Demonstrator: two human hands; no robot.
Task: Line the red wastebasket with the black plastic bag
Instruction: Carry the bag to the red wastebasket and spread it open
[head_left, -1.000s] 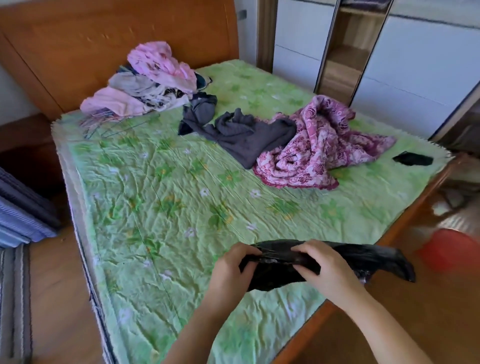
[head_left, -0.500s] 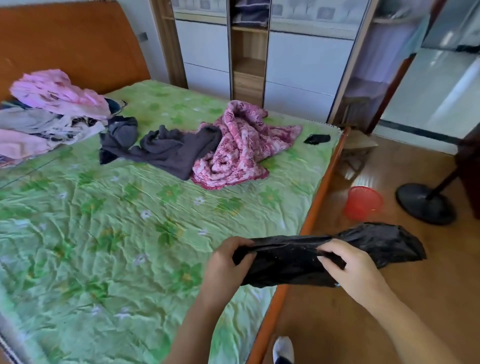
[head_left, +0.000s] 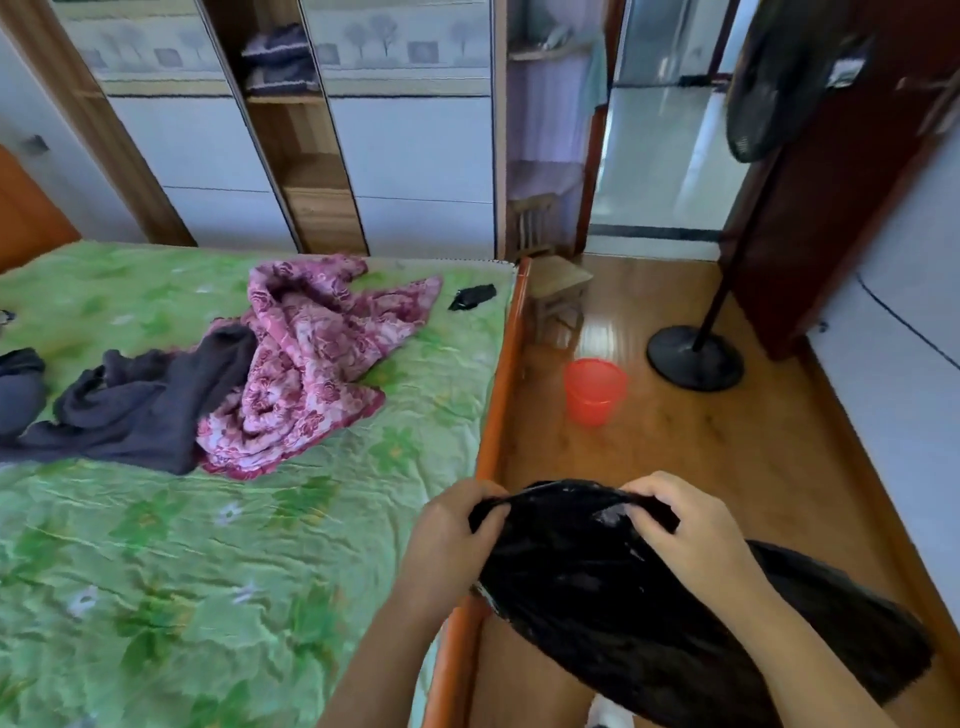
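— Hands? We see the left hand (head_left: 451, 540) and right hand (head_left: 691, 535) both clenched on the black plastic bag (head_left: 597, 587), pinching its top edge, over the bed's orange rail (head_left: 498, 395).

— Red wastebasket (head_left: 595, 391)?

— We see it upright on the wood floor (head_left: 727, 447), beside the bed, near the fan base (head_left: 693, 358), well apart from the bag.

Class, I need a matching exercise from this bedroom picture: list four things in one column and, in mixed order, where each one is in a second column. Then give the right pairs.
Things:
1. black plastic bag
2. red wastebasket
3. pink floral blanket
4. standing fan

Places:
A. lying on the green bed cover, partly over dark clothes
B. on the wooden floor, close to the bed's side rail
C. held in the grip of both hands
D. its round base on the floor, right of the basket

Pairs: 1-C, 2-B, 3-A, 4-D
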